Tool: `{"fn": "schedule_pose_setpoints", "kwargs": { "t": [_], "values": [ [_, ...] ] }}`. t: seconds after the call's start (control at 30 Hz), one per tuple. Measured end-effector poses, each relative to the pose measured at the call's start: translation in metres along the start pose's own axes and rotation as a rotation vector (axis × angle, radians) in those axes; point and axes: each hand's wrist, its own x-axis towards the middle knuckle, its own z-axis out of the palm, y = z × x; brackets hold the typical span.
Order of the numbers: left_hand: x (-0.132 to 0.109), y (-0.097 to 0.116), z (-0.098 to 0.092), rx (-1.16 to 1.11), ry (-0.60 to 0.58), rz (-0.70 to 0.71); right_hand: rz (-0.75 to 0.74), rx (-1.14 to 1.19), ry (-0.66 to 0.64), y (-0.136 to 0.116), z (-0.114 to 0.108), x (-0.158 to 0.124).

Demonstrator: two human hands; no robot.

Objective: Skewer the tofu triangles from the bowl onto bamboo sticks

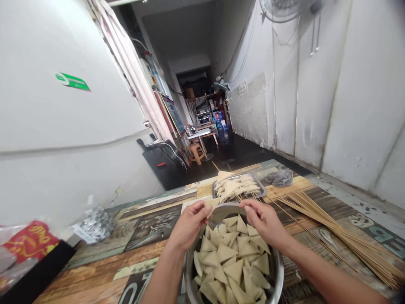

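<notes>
A steel bowl (pixel 279 276) stands in front of me, full of pale triangular tofu pieces (pixel 236 268). Over its far left rim, my left hand (pixel 190 223) pinches a flat tofu piece (pixel 214 204) between thumb and fingers. My right hand (pixel 265 220), above the far right rim, has its thumb and fingertips closed on a thin bamboo skewer (pixel 241 199). That skewer appears to run away from me towards tofu triangles (pixel 224 175) with a bare tip beyond them, overlapping the tray behind. A metal tray (pixel 263 191) just past the bowl holds tofu on skewers.
A bundle of bare bamboo skewers (pixel 341 236) lies right on the patterned table (pixel 161 253). A crumpled grey plastic bag (pixel 280 177) sits behind it. Silvery packets (pixel 96 223) and a red bag (pixel 31 240) are at left. Farther back are a stool (pixel 196 153) and tables.
</notes>
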Motion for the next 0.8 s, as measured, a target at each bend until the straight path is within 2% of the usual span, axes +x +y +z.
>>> {"fn": "schedule_pose_setpoints", "kwargs": {
  "t": [0.1,0.3,0.47,0.6,0.7,0.8],
  "values": [
    [-0.002,-0.009,-0.004,-0.213,0.062,-0.039,0.03,0.007,-0.027,0.003,0.001,-0.001],
    [0.0,-0.015,-0.004,-0.549,0.027,-0.122,0.074,0.003,-0.071,0.005,0.001,-0.001],
    [0.004,-0.02,-0.01,-0.635,0.168,-0.183,0.092,-0.012,-0.093,0.002,-0.001,-0.001],
    [0.007,-0.024,-0.013,-0.693,0.219,-0.261,0.09,-0.022,-0.123,0.001,-0.001,-0.001],
    [0.009,-0.025,-0.014,-0.757,0.252,-0.251,0.083,-0.032,-0.145,0.004,0.0,-0.001],
    [0.011,-0.025,-0.014,-0.755,0.311,-0.167,0.071,-0.047,-0.172,0.005,0.0,0.0]
  ]
}}
